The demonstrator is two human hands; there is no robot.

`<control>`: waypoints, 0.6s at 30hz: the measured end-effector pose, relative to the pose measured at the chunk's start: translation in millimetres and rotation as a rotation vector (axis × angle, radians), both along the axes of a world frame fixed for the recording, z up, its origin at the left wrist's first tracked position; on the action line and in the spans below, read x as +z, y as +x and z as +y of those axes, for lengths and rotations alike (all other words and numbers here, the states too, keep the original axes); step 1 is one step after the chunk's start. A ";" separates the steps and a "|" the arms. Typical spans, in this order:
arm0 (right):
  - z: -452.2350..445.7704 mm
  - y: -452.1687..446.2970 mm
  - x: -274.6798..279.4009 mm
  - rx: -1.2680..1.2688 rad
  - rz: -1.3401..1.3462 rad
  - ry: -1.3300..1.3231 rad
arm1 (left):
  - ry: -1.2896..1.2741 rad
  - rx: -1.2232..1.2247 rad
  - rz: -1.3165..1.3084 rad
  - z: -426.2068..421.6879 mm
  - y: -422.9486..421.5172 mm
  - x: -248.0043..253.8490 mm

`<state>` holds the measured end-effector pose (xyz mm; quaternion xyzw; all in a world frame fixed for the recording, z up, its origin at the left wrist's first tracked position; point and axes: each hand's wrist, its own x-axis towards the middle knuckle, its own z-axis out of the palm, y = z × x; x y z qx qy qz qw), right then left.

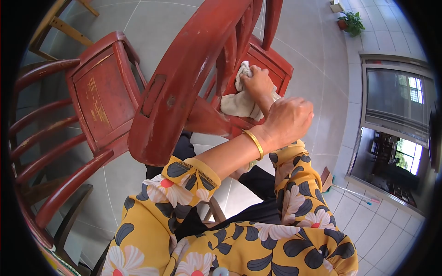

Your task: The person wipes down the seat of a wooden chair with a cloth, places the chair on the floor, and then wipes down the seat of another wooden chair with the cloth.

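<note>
My right hand point(258, 86) presses a crumpled whitish cloth point(239, 105) on the seat of a red wooden chair point(282, 68), its fingers curled into the fabric. My left hand point(291, 120), with a gold bangle point(254, 144) at the wrist, is closed in a fist over my right forearm. Whatever its fingers hold, if anything, is hidden from me. The chair's thick curved back rail point(177, 87) rises close in front of me, to the left of both hands. Worn patches and a slot mark its red paint.
At the left stands a second red chair point(103, 99) with a scuffed seat and curved back slats. Part of a light wooden piece of furniture point(69, 30) shows at upper left. A potted plant point(352, 24) and a glass-fronted cabinet or window point(396, 92) lie to the right.
</note>
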<state>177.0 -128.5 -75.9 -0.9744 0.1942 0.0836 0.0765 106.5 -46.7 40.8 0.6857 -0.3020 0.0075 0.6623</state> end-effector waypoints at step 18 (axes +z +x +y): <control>-28.5 34.1 -37.2 0.183 -0.438 -0.044 | 0.014 0.011 0.007 2.7 8.1 -1.8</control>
